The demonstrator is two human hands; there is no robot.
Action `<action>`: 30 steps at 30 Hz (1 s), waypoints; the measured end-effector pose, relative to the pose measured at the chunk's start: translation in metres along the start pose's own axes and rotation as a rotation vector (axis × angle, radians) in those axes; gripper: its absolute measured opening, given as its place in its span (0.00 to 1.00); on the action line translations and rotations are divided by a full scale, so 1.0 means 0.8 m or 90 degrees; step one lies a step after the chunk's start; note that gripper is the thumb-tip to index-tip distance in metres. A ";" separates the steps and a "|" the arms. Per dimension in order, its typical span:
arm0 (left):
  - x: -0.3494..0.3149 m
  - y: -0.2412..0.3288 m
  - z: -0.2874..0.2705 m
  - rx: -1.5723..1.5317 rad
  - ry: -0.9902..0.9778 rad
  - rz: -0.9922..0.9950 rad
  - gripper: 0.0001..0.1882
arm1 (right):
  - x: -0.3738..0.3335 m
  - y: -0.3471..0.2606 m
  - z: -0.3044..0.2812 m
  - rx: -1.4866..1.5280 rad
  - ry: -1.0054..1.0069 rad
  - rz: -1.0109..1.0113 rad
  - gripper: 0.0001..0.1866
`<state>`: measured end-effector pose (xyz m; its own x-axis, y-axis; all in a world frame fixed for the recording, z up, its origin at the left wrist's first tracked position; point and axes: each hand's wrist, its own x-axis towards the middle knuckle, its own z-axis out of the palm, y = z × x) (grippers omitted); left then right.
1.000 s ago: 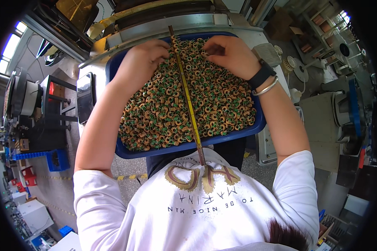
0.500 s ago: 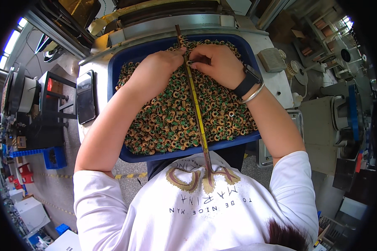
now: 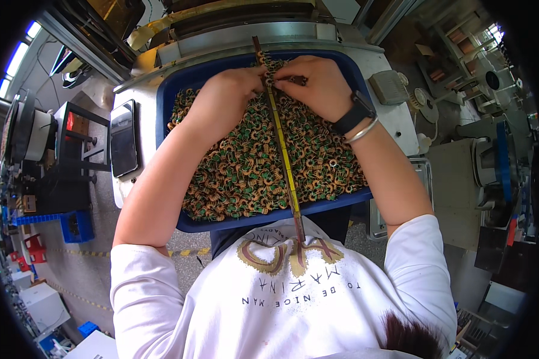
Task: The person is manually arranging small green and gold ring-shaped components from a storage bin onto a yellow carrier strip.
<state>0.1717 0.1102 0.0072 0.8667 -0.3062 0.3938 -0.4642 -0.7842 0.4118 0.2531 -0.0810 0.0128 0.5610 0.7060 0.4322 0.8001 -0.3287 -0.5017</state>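
coils [image 3: 233, 188] are filling the tray [image 3: 245, 221]; near its far edge, left hand [image 3: 230, 93] and right hand [image 3: 322, 87] are sitting by the strip [image 3: 285, 161], grips hard to tell.

White tabletop [image 3: 403, 128], partly covered
A blue tray [image 3: 166, 110] is flanked by a dark-screened device [image 3: 124, 140] and a pale box [image 3: 385, 88].

the tray [image 3: 221, 226] looks like smooth plastic, the coils [image 3: 239, 179] bristly with coppery wire; the shirt [image 3: 221, 317] is matt cloth, the bangle [image 3: 363, 132] at right polished metal, the phone [image 3: 124, 140] at left glossy glass, the far rail [image 3: 233, 40] dull metal
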 end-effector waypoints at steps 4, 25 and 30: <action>0.003 0.005 -0.008 -0.078 0.135 -0.036 0.11 | -0.004 -0.021 -0.005 0.132 -0.016 0.055 0.12; -0.003 0.005 -0.007 0.002 -0.011 0.079 0.10 | -0.020 -0.007 -0.003 0.156 -0.068 0.091 0.11; -0.004 0.004 -0.007 -0.042 -0.032 0.026 0.11 | -0.017 -0.010 -0.005 0.186 -0.085 0.094 0.10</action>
<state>0.1665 0.1116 0.0117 0.8546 -0.3651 0.3694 -0.5082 -0.7343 0.4500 0.2395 -0.0905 0.0139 0.6181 0.7462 0.2470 0.6069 -0.2534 -0.7533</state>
